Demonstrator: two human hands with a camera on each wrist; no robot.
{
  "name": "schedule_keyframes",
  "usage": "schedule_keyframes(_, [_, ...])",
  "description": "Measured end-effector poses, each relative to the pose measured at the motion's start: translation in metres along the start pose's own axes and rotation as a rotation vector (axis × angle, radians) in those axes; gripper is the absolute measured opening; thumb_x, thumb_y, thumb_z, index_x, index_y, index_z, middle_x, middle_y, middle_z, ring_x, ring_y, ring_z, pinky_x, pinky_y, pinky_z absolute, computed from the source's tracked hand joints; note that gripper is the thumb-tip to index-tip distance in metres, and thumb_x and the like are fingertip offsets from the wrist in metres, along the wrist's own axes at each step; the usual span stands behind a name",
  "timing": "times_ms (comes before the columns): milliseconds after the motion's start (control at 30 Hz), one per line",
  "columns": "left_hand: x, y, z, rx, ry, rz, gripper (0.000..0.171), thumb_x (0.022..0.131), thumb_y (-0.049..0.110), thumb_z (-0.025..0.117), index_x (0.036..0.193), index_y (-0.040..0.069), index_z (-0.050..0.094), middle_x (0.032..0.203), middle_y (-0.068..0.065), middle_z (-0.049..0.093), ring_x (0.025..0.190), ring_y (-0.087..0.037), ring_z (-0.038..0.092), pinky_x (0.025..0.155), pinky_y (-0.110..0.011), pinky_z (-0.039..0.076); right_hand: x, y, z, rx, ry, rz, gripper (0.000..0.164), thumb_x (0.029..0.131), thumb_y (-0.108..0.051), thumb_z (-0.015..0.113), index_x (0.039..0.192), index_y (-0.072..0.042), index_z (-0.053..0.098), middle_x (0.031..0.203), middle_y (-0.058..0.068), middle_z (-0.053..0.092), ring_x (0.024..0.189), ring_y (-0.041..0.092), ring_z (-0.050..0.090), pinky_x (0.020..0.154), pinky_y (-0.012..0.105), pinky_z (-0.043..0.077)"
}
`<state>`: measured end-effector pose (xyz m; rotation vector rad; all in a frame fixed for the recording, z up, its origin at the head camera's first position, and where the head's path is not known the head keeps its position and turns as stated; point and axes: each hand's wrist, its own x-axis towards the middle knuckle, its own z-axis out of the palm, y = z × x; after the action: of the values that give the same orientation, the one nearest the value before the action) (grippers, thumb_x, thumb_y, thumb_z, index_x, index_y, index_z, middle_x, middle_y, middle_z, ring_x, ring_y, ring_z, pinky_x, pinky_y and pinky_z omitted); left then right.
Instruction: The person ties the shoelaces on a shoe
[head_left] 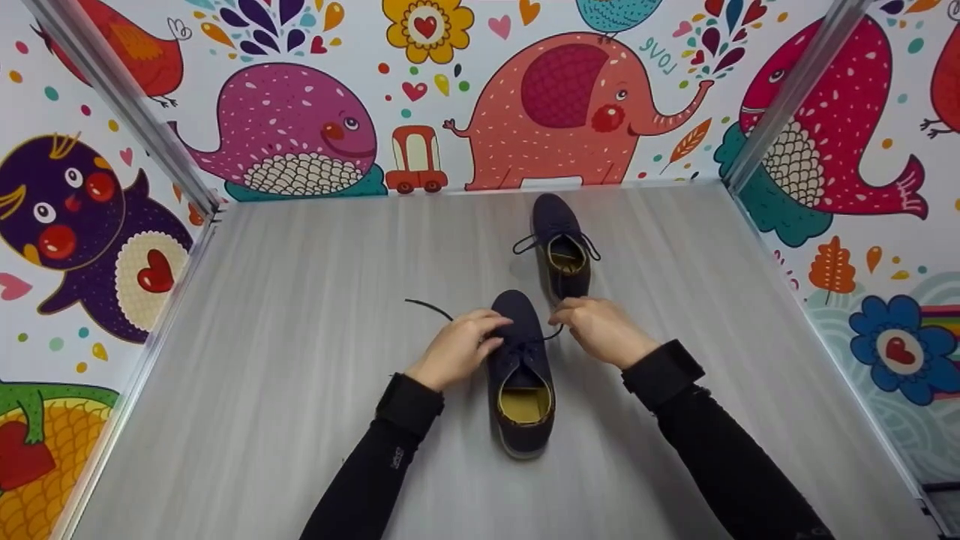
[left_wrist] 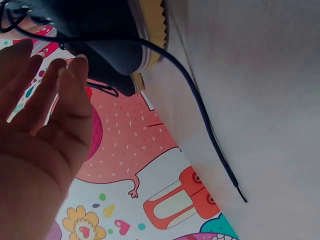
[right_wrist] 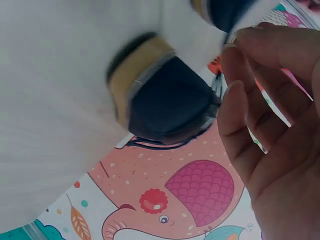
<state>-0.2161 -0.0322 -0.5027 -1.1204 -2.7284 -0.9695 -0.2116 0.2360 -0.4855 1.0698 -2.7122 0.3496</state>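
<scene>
A dark blue lace-up shoe [head_left: 521, 409] with a yellow insole stands on the floor, toe pointing away from me. My left hand [head_left: 461, 345] is at the left side of its toe, fingers loosely extended. One shoelace [left_wrist: 200, 105] runs past these fingers and trails on the floor to the left, its tip free. My right hand [head_left: 604, 330], right of the shoe, pinches the other shoelace [head_left: 555, 332] between thumb and forefinger. The matching shoe [head_left: 556, 217] stands farther off, its laces tied in a bow; its heel [right_wrist: 170, 100] faces the right wrist camera.
Pale wood-look floor [head_left: 315, 300] surrounds the shoes. Panels with cartoon animals, among them a pink elephant [head_left: 555, 112] at the back, rise on three sides. Metal posts [head_left: 795, 90] stand at the back corners.
</scene>
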Motion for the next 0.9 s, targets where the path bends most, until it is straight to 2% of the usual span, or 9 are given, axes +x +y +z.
schedule_keyframes(233, [0.003,-0.002,0.007,0.014,-0.004,0.005,0.018,0.096,0.013,0.066,0.112,0.009,0.074,0.113,-0.005,0.068,0.108,-0.024,0.061,0.097,-0.038,0.046,-0.014,0.006,0.009,-0.068,0.02,-0.001,0.022,0.075,0.01,0.073,0.088,-0.008,0.076,0.086,0.006,0.07,0.078,0.027,0.067,0.07,0.043,0.053])
schedule_keyframes(533, [-0.001,-0.002,0.009,0.026,0.061,0.031,0.009,0.093,0.013,0.069,0.1,0.01,0.075,0.105,-0.003,0.07,0.102,-0.024,0.063,0.093,-0.038,0.047,-0.041,0.02,0.005,-0.074,0.028,0.037,0.021,0.072,0.014,0.069,0.078,-0.007,0.073,0.075,0.006,0.066,0.068,0.027,0.066,0.059,0.042,0.052])
schedule_keyframes(767, [-0.009,0.0,-0.002,0.049,0.073,0.022,0.009,0.091,0.016,0.073,0.098,0.01,0.076,0.097,-0.001,0.073,0.092,-0.022,0.062,0.083,-0.038,0.048,-0.066,0.032,-0.019,0.008,-0.049,0.197,0.014,0.078,0.01,0.072,0.083,-0.003,0.073,0.08,0.008,0.07,0.073,0.028,0.067,0.063,0.043,0.053])
schedule_keyframes(900, [-0.018,0.001,-0.009,0.034,0.055,0.025,0.009,0.09,0.016,0.074,0.096,0.01,0.076,0.093,-0.001,0.073,0.088,-0.019,0.063,0.081,-0.036,0.049,-0.076,0.034,-0.032,0.053,-0.04,0.262,0.015,0.079,0.01,0.075,0.089,-0.001,0.074,0.084,0.01,0.072,0.075,0.025,0.068,0.067,0.042,0.054])
